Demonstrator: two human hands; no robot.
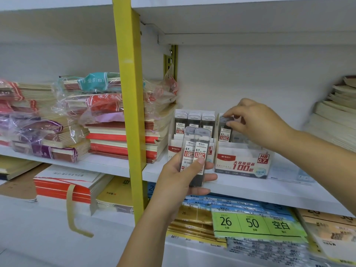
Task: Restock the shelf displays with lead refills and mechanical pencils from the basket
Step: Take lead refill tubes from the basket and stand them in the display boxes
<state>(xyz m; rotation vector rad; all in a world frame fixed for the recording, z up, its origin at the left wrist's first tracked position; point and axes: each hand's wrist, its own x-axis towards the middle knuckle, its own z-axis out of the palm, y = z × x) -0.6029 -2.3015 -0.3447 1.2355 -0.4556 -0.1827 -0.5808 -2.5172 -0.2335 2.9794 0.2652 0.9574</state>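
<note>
**Filling the 0.7 HB box**

The right hand (256, 124) pinches the cap of a lead refill case (224, 132), standing it upright at the left end of the M&G display box (242, 162) printed "HB 0.7" and "100", near the shelf's (250, 191) front edge. The left hand (181, 178) grips two spare cases (199, 151) marked "0.7 HB", held close, probably to go in next.

On the shelf (250, 189) the left box (173, 149) sits just beside the right box (242, 162), which holds one refill case (224, 132), perhaps more behind it; notebooks (119, 135) lie further left.
</note>
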